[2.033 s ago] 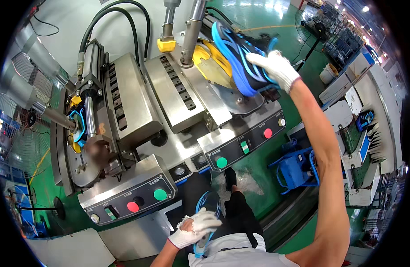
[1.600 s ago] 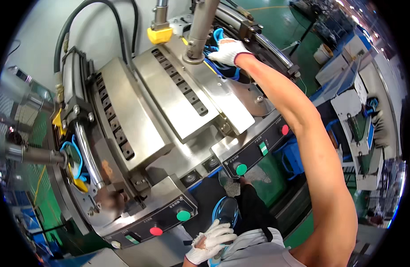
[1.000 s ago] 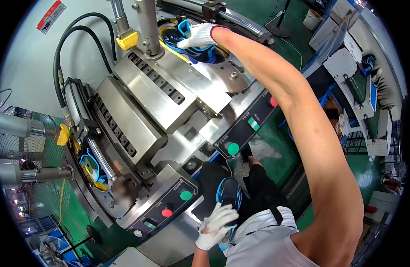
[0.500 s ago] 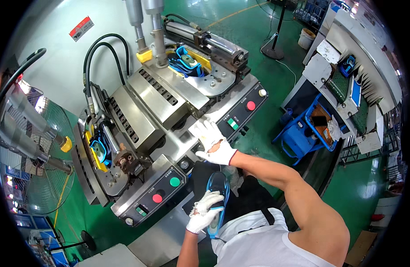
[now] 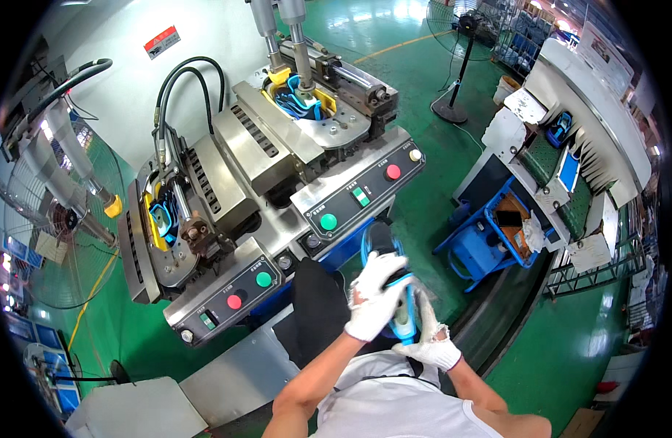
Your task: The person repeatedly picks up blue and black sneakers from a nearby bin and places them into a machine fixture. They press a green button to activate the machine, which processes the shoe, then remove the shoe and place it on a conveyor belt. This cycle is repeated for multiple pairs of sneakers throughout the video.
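While the big two-station silver steel press [image 5: 226, 201] fills the upper left of the frame, a white conveyor machine with green belts [image 5: 602, 142] stands at upper right, blue plastic stand [image 5: 474, 252] just below it. Upper-centre station [image 5: 344, 131] carries a blue-and-black shoe [image 5: 290, 104] beside yellow pads [image 5: 326, 102], metal rod [image 5: 299, 55] above its opening; can't confirm contact. Left-side station [image 5: 181, 269] carries another blue-trimmed dark shoe [image 5: 160, 217]. Piece in hand: black shoe with bright blue sides [image 5: 380, 239], lower centre of frame, toe up-frame, heel toward the wearer's white shirt [image 5: 394, 401]. Left hand, white knit glove [image 5: 377, 296]: partly closed, fingers curled over the upper around mid-shoe, gripping it. Right hand, matching glove [image 5: 429, 339]: half open at the heel end, fingers along the right side; can't tell how firmly. My take: let the left carry the load, use the right to steady the heel, keep toe and heel in line, don't fold the thin blue collar edge [image 5: 411, 301].
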Motion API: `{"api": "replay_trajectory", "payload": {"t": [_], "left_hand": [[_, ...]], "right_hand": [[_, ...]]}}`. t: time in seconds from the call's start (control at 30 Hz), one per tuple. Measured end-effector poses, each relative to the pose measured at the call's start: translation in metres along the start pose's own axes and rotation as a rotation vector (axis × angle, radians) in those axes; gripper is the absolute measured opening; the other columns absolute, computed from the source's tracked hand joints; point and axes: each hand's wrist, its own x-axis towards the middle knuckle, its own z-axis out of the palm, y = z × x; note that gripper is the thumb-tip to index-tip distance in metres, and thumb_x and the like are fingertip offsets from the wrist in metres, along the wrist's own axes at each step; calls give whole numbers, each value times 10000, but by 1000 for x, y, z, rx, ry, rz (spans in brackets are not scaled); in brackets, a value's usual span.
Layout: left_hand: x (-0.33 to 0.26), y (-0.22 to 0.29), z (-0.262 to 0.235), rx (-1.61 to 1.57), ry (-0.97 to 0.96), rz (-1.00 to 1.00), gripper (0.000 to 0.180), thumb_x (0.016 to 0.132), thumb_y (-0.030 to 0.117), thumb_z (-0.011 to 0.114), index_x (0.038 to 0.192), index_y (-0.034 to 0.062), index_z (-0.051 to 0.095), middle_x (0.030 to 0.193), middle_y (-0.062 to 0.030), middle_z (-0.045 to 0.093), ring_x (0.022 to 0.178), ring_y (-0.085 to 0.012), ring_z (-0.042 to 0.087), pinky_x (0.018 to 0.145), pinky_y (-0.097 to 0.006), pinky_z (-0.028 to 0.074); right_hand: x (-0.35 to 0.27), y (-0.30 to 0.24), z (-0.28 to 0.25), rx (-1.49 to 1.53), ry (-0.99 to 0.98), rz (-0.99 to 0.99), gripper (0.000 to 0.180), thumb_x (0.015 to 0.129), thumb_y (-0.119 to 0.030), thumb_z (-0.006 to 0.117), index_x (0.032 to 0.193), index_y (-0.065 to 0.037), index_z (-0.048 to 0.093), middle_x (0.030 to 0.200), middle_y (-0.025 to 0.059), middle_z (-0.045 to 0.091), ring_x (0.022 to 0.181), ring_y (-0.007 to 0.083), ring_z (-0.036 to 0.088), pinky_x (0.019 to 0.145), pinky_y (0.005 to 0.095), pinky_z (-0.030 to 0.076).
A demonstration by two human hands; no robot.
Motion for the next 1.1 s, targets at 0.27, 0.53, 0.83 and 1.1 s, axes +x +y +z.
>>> {"api": "replay_trajectory", "payload": {"t": [0.27, 0.53, 0.83, 1.1], "left_hand": [[62, 93, 125, -268, -327, 461, 425, 818, 140, 849, 1211, 42, 722, 1210, -138, 712, 1259, -352, 641, 1197, -553, 380], [64, 114, 164, -257, -748, 640, 670, 780, 144, 864, 1375, -13, 599, 1417, -260, 592, 1360, -522, 510, 1168, -590, 405], [-22, -43, 74, 116, -791, 91, 525, 880, 150, 833, 1357, 8, 665, 1385, -209, 676, 1338, -390, 617, 1141, -456, 484], [-52, -64, 18, 309, -573, -347, 353, 1032, 127, 653, 1364, 10, 669, 1312, -213, 709, 1235, -365, 681, 1084, -441, 528]], "right_hand": [[3, 48, -29, -9, 936, -33, 870, 995, -181, 733, 1673, -29, 209, 1614, 166, 453, 1431, 269, 519, 1181, 405, 434], [-32, 115, -160, 179, 1370, -184, 585, 1018, -204, 719, 1521, -3, 500, 1480, 99, 592, 1344, 250, 576, 1169, 417, 454], [49, 195, -434, -105, 1824, 399, 948, 834, -600, 820, 1516, -1, 547, 1420, 240, 661, 1304, 381, 626, 1114, 421, 472], [95, 280, -588, -357, 1212, 958, 1242, 784, -896, 615, 1568, 57, 470, 1582, 258, 525, 1471, 393, 501, 1229, 421, 376]]}}
